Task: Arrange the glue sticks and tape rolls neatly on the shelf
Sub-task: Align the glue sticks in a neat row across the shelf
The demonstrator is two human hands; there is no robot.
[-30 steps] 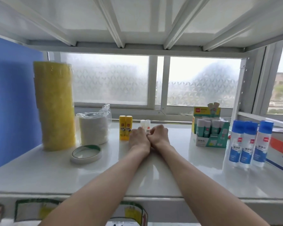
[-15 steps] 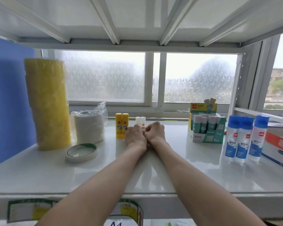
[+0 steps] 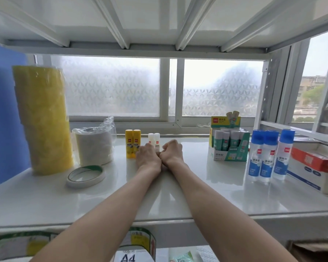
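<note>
On the white shelf (image 3: pixel 206 197) my left hand (image 3: pixel 147 157) and my right hand (image 3: pixel 172 152) rest side by side as closed fists, touching each other. Right behind them stand two small white glue sticks (image 3: pixel 154 140); whether any finger touches them is hidden. Left of those stand two yellow glue sticks (image 3: pixel 133 143). Further left are a wrapped stack of white tape rolls (image 3: pixel 94 146), a tall wrapped stack of yellow tape rolls (image 3: pixel 43 118) and a flat white tape roll (image 3: pixel 86 175) lying in front.
A green display box of glue sticks (image 3: pixel 228 146) stands at the right, then three blue-capped liquid glue bottles (image 3: pixel 269 154) and a red-and-white carton (image 3: pixel 314 167). A blue panel closes the left side, a frosted window the back. The upper shelf hangs low overhead.
Both fists stay in the same place behind the white glue sticks. Only the camera view shifts slightly.
</note>
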